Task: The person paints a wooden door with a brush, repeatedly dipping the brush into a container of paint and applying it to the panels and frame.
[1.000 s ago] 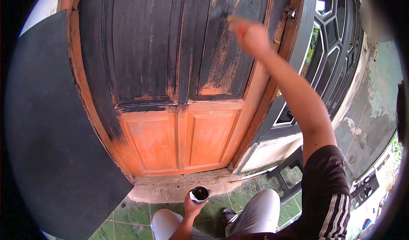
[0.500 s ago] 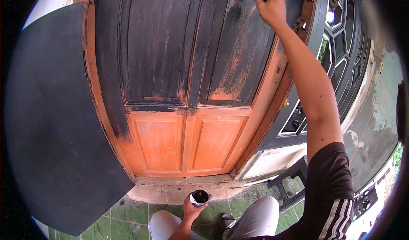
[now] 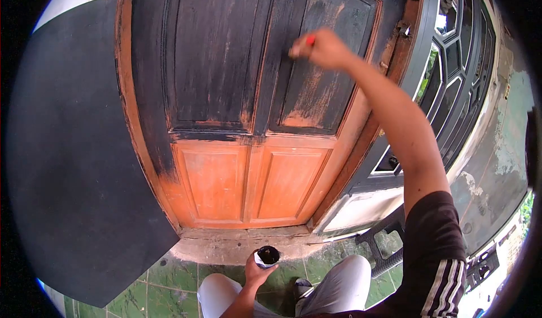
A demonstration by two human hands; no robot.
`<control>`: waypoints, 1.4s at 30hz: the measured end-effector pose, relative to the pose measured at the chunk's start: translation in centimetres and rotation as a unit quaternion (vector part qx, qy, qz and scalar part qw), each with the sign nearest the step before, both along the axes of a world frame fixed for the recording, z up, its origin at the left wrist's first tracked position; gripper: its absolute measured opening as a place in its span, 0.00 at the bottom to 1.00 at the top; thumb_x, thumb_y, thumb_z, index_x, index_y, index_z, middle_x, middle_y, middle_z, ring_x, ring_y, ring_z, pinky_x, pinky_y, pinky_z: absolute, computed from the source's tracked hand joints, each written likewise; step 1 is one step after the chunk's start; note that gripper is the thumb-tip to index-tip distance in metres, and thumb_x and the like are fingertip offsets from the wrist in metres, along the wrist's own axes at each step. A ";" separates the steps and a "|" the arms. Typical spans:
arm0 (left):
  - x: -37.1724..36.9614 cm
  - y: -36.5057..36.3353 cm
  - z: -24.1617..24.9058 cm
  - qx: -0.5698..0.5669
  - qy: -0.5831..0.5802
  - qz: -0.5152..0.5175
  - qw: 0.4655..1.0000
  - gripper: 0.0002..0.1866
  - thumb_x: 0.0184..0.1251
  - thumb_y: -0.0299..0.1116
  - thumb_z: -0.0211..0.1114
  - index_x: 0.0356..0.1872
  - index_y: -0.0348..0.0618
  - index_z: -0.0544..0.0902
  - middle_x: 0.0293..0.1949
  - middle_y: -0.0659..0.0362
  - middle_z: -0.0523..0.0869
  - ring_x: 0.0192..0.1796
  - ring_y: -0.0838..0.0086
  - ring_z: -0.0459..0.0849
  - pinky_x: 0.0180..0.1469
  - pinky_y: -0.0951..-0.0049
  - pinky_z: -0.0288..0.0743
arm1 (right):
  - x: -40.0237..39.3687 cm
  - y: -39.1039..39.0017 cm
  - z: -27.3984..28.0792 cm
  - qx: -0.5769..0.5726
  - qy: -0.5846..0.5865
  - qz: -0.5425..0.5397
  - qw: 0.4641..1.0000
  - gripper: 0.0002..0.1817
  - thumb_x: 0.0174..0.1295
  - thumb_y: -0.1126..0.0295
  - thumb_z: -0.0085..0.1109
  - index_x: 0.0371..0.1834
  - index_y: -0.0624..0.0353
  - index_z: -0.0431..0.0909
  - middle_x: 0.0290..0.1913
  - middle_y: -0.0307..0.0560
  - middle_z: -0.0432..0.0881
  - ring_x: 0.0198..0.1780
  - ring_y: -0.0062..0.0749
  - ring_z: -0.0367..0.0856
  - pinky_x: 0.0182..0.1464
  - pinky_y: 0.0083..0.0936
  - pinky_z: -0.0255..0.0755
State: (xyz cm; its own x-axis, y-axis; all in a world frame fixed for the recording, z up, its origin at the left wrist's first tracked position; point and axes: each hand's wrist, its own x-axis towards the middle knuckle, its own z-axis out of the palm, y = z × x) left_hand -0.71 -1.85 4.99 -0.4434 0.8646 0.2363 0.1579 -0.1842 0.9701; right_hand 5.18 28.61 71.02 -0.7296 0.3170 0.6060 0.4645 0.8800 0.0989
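The wooden door [image 3: 257, 138] has grooved frames and raised panels, streaky black above and smooth orange below, with scratchy orange breaking through the upper right panel. Near that panel's left edge, the right hand [image 3: 324, 48] pinches a slim brush [image 3: 311, 39]; I catch its red end, but the tip is lost in blur, so I can't tell whether it touches the wood. The left hand [image 3: 257, 272] curls around a round-mouthed cup [image 3: 267, 255], pale-patched outside, its dark contents hard to make out, above green tiles [image 3: 175, 278]. The door's top is cut off.
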 end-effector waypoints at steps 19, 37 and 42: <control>-0.9 -0.7 -1.3 -0.037 0.033 0.016 0.999 0.41 0.45 0.36 0.94 0.62 0.39 0.84 0.56 0.51 0.93 0.59 0.61 0.92 0.65 0.60 0.84 | 0.9 -2.8 -5.8 0.169 -0.014 -0.027 0.985 0.15 0.73 0.53 0.70 0.52 0.50 0.94 0.47 0.52 0.94 0.43 0.57 0.93 0.50 0.48 0.87; -1.8 -1.2 -1.0 -0.044 0.029 0.035 0.998 0.41 0.43 0.39 0.94 0.61 0.39 0.84 0.54 0.47 0.92 0.58 0.55 0.92 0.63 0.59 0.85 | -3.2 0.5 -5.8 0.361 0.231 0.027 0.903 0.19 0.77 0.58 0.67 0.67 0.47 0.88 0.52 0.50 0.94 0.39 0.51 0.94 0.41 0.45 0.87; -1.6 -1.2 -5.0 -0.051 0.021 0.038 0.998 0.47 0.41 0.43 0.95 0.65 0.37 0.82 0.56 0.46 0.92 0.61 0.54 0.92 0.65 0.57 0.84 | -1.6 -0.7 -21.5 0.274 0.168 -0.019 0.947 0.17 0.71 0.62 0.74 0.60 0.56 0.90 0.59 0.49 0.93 0.34 0.45 0.94 0.34 0.38 0.86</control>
